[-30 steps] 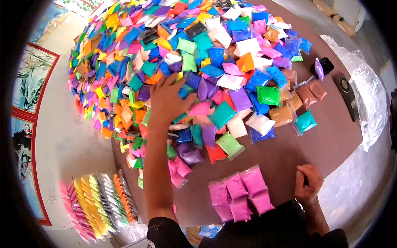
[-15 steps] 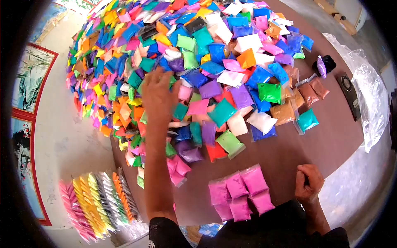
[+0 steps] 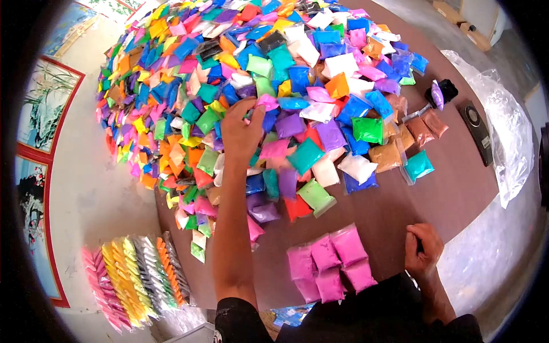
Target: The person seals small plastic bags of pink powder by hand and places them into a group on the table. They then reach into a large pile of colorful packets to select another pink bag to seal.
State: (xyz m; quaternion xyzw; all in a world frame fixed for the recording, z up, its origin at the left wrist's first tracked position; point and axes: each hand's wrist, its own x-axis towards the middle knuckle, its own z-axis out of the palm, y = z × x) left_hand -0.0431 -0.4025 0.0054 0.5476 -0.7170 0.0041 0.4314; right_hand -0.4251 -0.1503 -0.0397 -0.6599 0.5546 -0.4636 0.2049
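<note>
Over the large heap of small coloured packets (image 3: 309, 154), my left hand (image 3: 243, 128) is closed, thumb and fingers pinching a pink packet (image 3: 267, 103) that shows at the fingertips. Purple, blue and green packets surround it. My right hand (image 3: 423, 248) rests curled at the near right edge of the table, with nothing visible in it. Between my forearms, close to my body, several magenta packets (image 3: 324, 252) lie together in two rows, some overlapping.
Strips of bagged packets (image 3: 134, 280) lie at lower left. A black device (image 3: 477, 131), a small black container (image 3: 449, 91) and clear plastic sheeting (image 3: 503, 126) are on the right side of the brown table (image 3: 394, 214). Framed pictures (image 3: 48, 108) hang at far left.
My left hand has moved slightly right across the heap, and its fingers have closed on a pink packet. My right hand stays curled in nearly the same place.
</note>
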